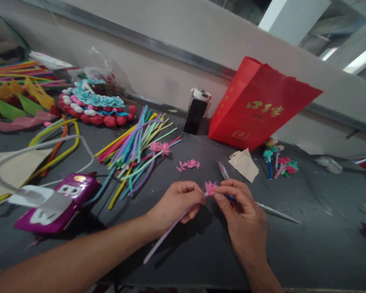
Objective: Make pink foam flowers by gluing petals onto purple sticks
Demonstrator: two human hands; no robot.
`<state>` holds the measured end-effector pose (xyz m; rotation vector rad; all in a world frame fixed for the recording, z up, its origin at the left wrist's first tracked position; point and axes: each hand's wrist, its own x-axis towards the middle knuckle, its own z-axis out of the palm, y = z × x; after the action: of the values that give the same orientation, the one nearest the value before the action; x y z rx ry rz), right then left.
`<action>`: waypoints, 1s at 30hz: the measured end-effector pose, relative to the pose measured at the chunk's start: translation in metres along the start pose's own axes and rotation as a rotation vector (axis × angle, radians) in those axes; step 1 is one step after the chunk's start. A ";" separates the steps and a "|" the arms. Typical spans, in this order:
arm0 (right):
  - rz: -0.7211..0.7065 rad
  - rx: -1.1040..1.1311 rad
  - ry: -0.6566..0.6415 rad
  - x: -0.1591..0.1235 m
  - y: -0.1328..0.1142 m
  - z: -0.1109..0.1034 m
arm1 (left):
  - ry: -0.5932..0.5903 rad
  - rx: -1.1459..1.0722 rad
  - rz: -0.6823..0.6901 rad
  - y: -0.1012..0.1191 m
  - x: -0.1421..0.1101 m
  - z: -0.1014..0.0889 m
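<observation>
My left hand [183,201] is closed round a pale lilac pipe cleaner [163,242], whose loose end slants down toward me. At its upper end is a small pink pipe-cleaner flower [210,187]. The thumb and forefinger of my right hand [244,211] pinch the flower's right edge; any single petal between them is hidden. A pointed metal blade [223,170] shows beyond my right hand, and a dark blue and orange handle lies partly hidden under those fingers. Short pink pipe-cleaner pieces [189,164] lie in a loose pile beyond my hands.
Mixed pipe cleaners [140,142] and pink flowers [159,148] lie left of centre. A purple power strip [76,187] with a white plug stands nearer left. Behind are a dark bottle [197,112] and red bag [256,106]. Brown paper [244,165] and finished flowers [285,167] lie right.
</observation>
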<state>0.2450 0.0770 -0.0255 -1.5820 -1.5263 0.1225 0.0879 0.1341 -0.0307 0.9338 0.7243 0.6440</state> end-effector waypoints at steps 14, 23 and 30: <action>0.025 -0.007 0.073 -0.005 0.000 0.006 | -0.051 -0.023 0.015 -0.001 0.000 -0.001; 0.029 0.041 0.079 -0.005 -0.002 0.010 | -0.079 -0.037 0.030 0.000 -0.001 0.000; 0.048 0.130 0.091 -0.006 -0.003 0.013 | -0.095 -0.029 0.024 0.002 0.000 -0.002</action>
<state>0.2336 0.0783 -0.0339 -1.5013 -1.3833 0.1713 0.0863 0.1355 -0.0298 0.9407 0.6184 0.6251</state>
